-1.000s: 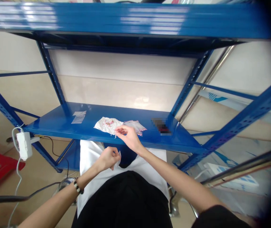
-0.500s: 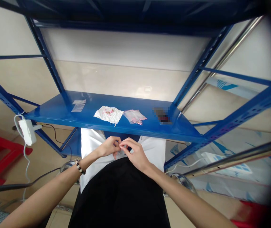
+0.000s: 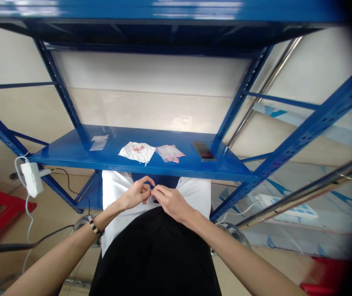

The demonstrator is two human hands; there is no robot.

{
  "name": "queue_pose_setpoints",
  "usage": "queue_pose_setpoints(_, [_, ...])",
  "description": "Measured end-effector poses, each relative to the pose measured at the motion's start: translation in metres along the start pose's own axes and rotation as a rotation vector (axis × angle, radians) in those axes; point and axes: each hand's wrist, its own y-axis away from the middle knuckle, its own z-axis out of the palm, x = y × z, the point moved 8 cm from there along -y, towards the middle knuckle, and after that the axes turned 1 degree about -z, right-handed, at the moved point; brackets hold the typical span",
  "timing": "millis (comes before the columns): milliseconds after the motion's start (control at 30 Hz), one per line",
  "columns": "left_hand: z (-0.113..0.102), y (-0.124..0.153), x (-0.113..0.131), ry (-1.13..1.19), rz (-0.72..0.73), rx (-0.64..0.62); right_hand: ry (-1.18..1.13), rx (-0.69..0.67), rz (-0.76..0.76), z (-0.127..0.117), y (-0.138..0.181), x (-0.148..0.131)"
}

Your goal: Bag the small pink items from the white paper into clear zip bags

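Over my lap, in front of the shelf edge, my left hand (image 3: 138, 193) and my right hand (image 3: 170, 200) meet at the fingertips. Both are closed in a pinch, and whatever lies between the fingers is too small to make out. Beyond them on the blue shelf (image 3: 117, 163) lies a crumpled white tissue (image 3: 146, 153) with small pink and red beads (image 3: 137, 148) on it. To its right is a clear plastic bag (image 3: 165, 151) with pink pieces inside. Small clear bags (image 3: 98, 144) lie farther left.
A blurred dark object (image 3: 203, 151) lies at the shelf's right. A white power strip (image 3: 31, 179) hangs at the left upright. An upper blue shelf (image 3: 163, 12) crosses overhead. Red stools (image 3: 0, 209) stand at the left and lower right.
My right fingers have drawn closer together and now bend downward, while my left index finger arches higher. The whole view has shifted slightly with my head.
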Motion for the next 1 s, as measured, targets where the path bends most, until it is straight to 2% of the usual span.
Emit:
queue_pose_setpoints(167, [-0.010, -0.015, -0.002, -0.027, 0.023, 0.077, 0.022, -0.001, 0.053, 0.000, -0.005, 0.016])
queue_pose_setpoints(467, [0.000, 0.003, 0.005, -0.083, 0.009, 0.109, -0.028, -0.002, 0.073, -0.004, 0.002, 0.003])
queue_pose_setpoints(700, [-0.009, -0.009, 0.002, -0.076, -0.010, 0.132, 0.017, -0.059, 0.132, 0.006, -0.003, 0.018])
queue_pose_setpoints(833, [-0.007, -0.011, 0.002, -0.089, -0.005, 0.140, 0.068, -0.075, 0.164, 0.008, -0.001, 0.023])
queue_pose_setpoints(900, [-0.005, -0.006, 0.004, -0.100, 0.009, 0.156, 0.105, -0.078, 0.130, 0.006, -0.001, 0.016])
queue_pose_setpoints(1000, [-0.004, 0.000, 0.010, -0.119, 0.031, 0.180, 0.123, -0.067, -0.002, -0.001, -0.001, -0.001])
